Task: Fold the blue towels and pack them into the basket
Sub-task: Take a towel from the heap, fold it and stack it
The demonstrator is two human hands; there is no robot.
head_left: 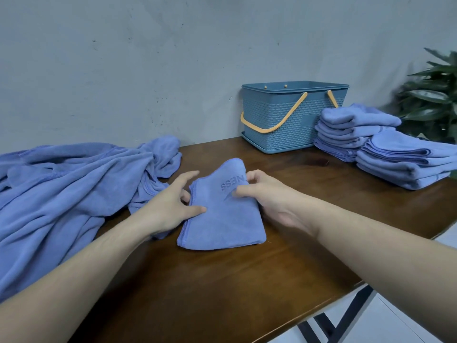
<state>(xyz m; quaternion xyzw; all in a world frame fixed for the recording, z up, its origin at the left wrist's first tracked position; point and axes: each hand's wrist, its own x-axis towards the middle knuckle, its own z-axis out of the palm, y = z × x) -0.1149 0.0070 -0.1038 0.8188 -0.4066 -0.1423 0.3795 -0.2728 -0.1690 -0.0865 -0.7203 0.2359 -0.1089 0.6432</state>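
A folded blue towel (222, 219) with embossed lettering lies on the wooden table (247, 280) in front of me. My left hand (170, 204) rests on its left edge, thumb on top and fingers spread. My right hand (262, 191) pinches its upper right corner between thumb and fingers. A heap of unfolded blue towels (64, 189) covers the table's left side. Two stacks of folded blue towels (385, 142) sit at the right. The blue basket (279, 115) with orange handles stands at the back against the wall; its inside is hidden.
A green plant (435, 95) stands at the far right behind the stacks. The table's right edge runs diagonally, with dark metal legs (346, 315) and a pale floor below. A grey wall closes the back.
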